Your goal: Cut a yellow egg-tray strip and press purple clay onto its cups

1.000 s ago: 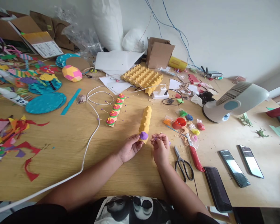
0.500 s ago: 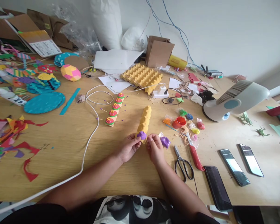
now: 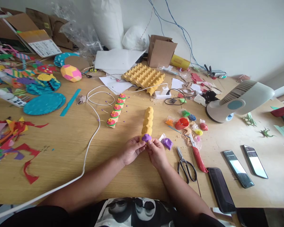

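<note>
A yellow egg-carton strip (image 3: 148, 121) lies lengthwise on the wooden table (image 3: 66, 148), its near end capped with a lump of purple clay (image 3: 146, 137). My left hand (image 3: 131, 150) grips that near end from the left, fingers curled round it. From the right, my right hand (image 3: 156, 152) meets it, fingertips pinched on the purple clay. A small bag of purple clay (image 3: 167, 143) lies just right of my right hand.
A decorated carton strip (image 3: 115, 110) with red-green-yellow caps lies left of the yellow one. Scissors (image 3: 185, 165), a red-handled knife (image 3: 197, 155), clay bags and a red cup (image 3: 181, 124) sit to the right, then a fan (image 3: 236, 101) and three phones. A white cable crosses the left; paper scraps lie far left.
My right hand has moved left from the purple clay bag to the carton's near end and now pinches the purple lump there. My left hand has kept its hold.
</note>
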The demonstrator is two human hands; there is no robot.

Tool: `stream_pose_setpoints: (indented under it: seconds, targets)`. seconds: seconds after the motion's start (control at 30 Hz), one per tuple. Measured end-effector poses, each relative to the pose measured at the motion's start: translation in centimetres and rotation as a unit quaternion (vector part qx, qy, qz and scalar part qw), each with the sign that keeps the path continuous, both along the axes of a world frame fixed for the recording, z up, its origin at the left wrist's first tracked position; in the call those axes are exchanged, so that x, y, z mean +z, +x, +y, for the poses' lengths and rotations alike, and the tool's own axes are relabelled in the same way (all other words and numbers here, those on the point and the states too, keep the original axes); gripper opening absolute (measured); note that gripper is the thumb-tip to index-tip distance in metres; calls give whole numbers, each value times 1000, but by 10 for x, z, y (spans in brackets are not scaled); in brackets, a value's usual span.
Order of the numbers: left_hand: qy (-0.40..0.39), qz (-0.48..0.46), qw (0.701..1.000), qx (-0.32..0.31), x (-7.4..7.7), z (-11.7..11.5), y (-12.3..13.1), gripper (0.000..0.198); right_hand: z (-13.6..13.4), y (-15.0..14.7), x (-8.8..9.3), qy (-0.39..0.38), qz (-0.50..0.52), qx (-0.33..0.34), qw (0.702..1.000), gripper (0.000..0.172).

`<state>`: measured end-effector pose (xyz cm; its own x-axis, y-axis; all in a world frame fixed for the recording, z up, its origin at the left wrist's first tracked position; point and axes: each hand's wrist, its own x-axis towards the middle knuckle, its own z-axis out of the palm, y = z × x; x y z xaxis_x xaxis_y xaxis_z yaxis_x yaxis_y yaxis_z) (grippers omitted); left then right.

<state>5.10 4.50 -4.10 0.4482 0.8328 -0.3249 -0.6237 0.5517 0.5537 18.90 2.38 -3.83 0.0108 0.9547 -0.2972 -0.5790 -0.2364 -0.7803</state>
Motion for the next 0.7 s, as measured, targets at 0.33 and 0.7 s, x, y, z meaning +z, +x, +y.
stream_pose_setpoints:
  seconds: [0.33, 0.7]
  targets:
    - [8, 44, 998, 35, -1, -3, 4, 23, -1, 0, -6, -5, -20, 8, 1000, 42]
    - [16, 40, 998, 36, -4, -3, 3, 23, -2, -2, -7, 2, -47, 5, 999, 42]
